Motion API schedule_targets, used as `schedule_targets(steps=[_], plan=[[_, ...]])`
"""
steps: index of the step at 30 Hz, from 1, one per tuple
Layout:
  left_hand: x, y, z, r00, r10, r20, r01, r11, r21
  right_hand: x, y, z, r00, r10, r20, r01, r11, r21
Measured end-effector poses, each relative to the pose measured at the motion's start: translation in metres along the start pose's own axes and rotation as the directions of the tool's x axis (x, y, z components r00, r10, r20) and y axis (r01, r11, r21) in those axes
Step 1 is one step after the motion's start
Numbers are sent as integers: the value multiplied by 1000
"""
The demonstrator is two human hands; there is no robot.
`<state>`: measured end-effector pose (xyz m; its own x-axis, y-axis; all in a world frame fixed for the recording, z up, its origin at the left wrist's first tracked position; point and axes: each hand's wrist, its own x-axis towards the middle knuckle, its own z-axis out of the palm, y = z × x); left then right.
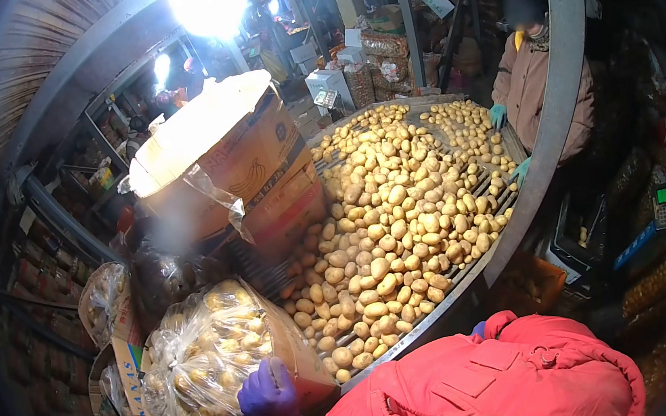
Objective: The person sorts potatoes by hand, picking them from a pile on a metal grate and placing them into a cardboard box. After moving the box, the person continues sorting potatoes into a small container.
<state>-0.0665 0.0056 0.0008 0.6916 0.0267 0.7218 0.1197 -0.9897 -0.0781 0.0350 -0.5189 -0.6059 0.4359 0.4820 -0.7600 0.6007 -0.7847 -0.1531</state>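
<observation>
My left hand [270,395], in a purple glove, is closed at the near edge of a cardboard box [304,357]. That box holds a clear plastic bag [204,368] full of potatoes, its top gathered. Just a sliver of purple glove shows of my right hand [479,328], beside the red sleeve; its fingers are hidden. In front of me, a large heap of loose potatoes [384,235] covers a slatted metal table [469,263].
Left of the heap, large banana cartons [256,175] stand stacked. Across the table a co-worker [536,97] in teal gloves has both hands at its right edge. A curved metal beam [565,62] passes on the right, with a black crate [583,234] below. Sacks [385,44] are piled behind.
</observation>
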Motion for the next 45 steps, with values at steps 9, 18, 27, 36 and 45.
schedule_targets(steps=[9, 18, 27, 36, 45], plan=[[-1, -1, 2, 1000, -6, 0, 6, 1000, -12, -6, -4, 8, 996, 50, -72, -48, 998, 30], [-3, -2, 1, 1000, -15, 17, 15, 1000, 6, -3, -2, 6, 995, 10, -97, -13, 999, -33], [-1, 1, -1, 1000, -10, 4, 10, 1000, 17, -8, -1, 9, 995, -3, -102, 0, 999, -35], [-1, 1, -1, 1000, -15, -1, 15, 1000, 7, -37, -10, -9, 997, 20, -72, -17, 999, 41], [-2, -1, 1, 1000, -18, 14, 18, 1000, 6, -51, -20, -23, 997, 26, -68, -21, 997, 75]])
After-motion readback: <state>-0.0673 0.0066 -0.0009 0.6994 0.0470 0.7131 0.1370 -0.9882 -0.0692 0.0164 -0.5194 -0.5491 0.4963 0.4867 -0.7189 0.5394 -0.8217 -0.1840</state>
